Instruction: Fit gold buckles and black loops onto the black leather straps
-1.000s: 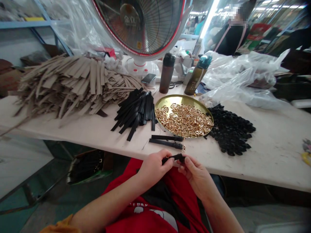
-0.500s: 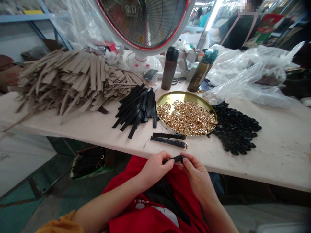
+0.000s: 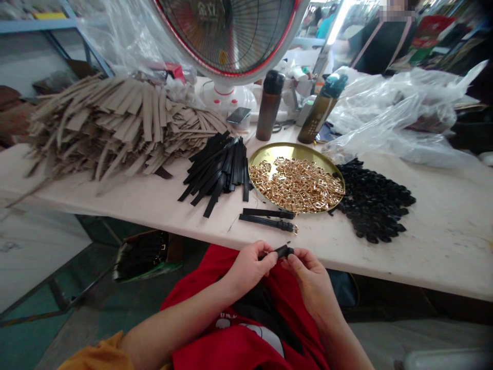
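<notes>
Over my lap at the table's front edge, my left hand (image 3: 249, 264) pinches a short black strap (image 3: 281, 251) between thumb and fingers. At the strap's right end, my right hand (image 3: 310, 270) has its thumb and fingers closed on a small black loop (image 3: 290, 251). Whether the loop is around the strap or just against its end, I cannot tell. Two black straps with gold buckles (image 3: 269, 223) lie on the table just beyond my hands. Behind them stands a round gold tray (image 3: 281, 150) heaped with small gold buckles (image 3: 304, 187).
Black strap pieces (image 3: 221, 169) are piled left of the tray, small black loops (image 3: 375, 203) to its right. A large heap of beige strips (image 3: 111, 123) fills the left. Two bottles (image 3: 270, 105), a fan (image 3: 227, 41) and plastic bags (image 3: 408, 113) stand behind. Another person (image 3: 381, 43) is at the back.
My right fingers have shifted slightly at the strap's end, and more of the small loop shows. The strap is tilted a little more. My left hand keeps its grip.
</notes>
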Demonstrator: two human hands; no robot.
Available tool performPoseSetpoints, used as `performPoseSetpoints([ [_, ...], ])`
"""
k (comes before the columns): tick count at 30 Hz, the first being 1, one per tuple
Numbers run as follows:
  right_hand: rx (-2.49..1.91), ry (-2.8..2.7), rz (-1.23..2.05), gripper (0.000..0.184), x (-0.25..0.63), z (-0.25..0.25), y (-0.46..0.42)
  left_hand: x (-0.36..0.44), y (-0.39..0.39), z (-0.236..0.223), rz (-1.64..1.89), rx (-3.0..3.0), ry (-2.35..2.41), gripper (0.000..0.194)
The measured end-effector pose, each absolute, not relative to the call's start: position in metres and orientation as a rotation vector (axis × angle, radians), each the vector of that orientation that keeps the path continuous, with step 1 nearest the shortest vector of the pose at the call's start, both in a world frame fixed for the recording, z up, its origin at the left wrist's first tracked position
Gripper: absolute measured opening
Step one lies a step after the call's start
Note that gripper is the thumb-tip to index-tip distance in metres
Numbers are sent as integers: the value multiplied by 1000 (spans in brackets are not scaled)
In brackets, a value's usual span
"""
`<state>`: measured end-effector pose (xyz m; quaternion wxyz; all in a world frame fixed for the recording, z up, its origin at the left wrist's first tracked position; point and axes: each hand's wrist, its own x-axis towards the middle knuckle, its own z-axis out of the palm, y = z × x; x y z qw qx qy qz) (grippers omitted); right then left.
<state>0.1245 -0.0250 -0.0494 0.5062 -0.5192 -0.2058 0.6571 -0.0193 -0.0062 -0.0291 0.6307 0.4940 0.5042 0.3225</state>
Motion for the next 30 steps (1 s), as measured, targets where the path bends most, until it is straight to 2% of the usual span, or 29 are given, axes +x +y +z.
performPoseSetpoints([
  [9,-1212,-542,1655,21,130,-49,-25,-28,-4,-20,536,1574,1205,20],
  [16,-1378,-837,1389,18,133,-56,-29,-36,4,-15,355,1707,1221,22],
  [30,-1235,-502,1767,22,137,-60,-28,-30,1,-21,371,1769,1213,21],
])
